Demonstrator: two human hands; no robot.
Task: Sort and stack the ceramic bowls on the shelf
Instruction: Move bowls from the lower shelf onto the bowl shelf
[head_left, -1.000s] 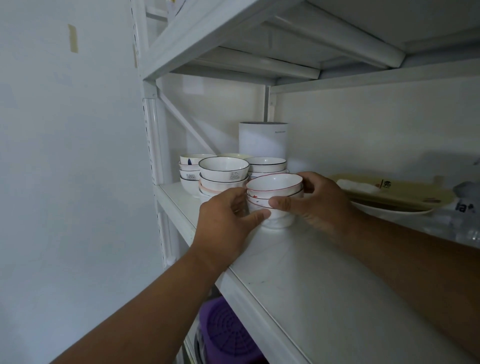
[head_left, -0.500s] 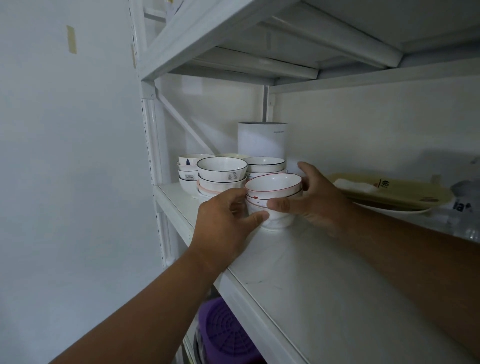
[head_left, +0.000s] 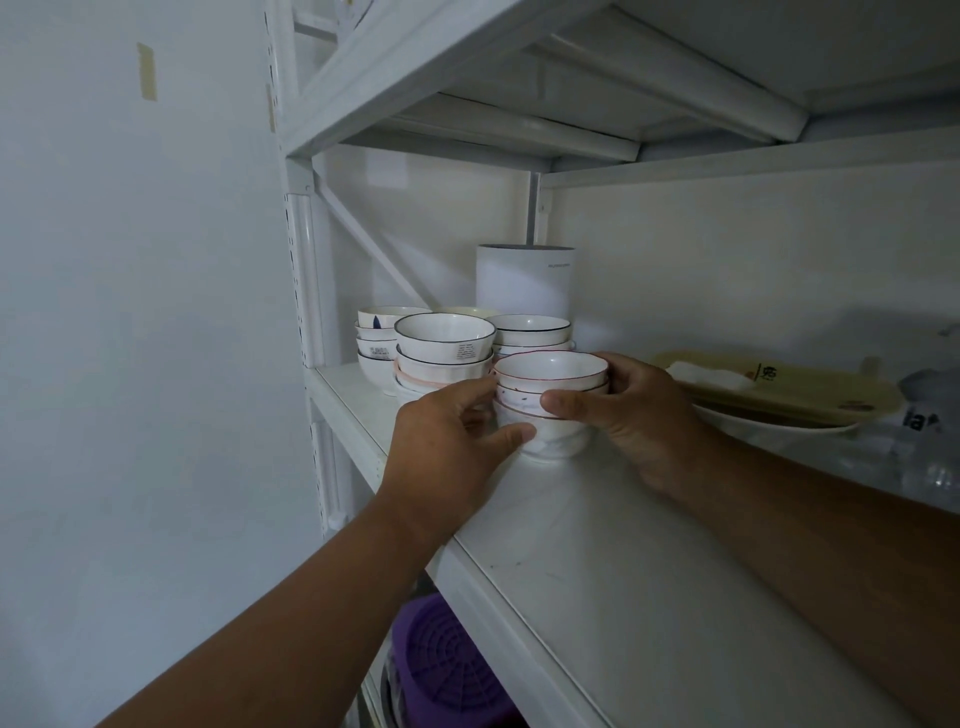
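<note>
From the head camera, a white metal shelf (head_left: 597, 545) with a smooth, faintly scuffed surface is seen, and sitting on it near the front edge is a short stack of red-rimmed bowls (head_left: 549, 387), glossy white ceramic, round and shallow, three nested as far as can be made out, with little dark speckles on the middle one and a chunkier foot at the bottom. The stack is gripped from both sides: the left hand (head_left: 447, 441) is curled round the left side with the thumb laid across the lowest bowl's front, and the right hand (head_left: 634, 410) is wrapped round the right side, thumb pressed on the front at the lower rim and fingers hooked behind at the top bowl's rim. Both forearms are stretched up and in from the bottom corners. Just behind and left, touching or nearly so, more stacks are packed in: dark-rimmed bowls (head_left: 445, 340) with a small printed label inside the top one, another dark-rimmed stack (head_left: 530, 328) behind, and blue-patterned bowls (head_left: 376, 338) by the upright post. A tall matte white cylinder (head_left: 525, 280) is stood at the back. Off to the right, yellowish plates (head_left: 779, 387) are laid flat. A purple ribbed plastic lid (head_left: 447, 670) is visible on the level below.
</note>
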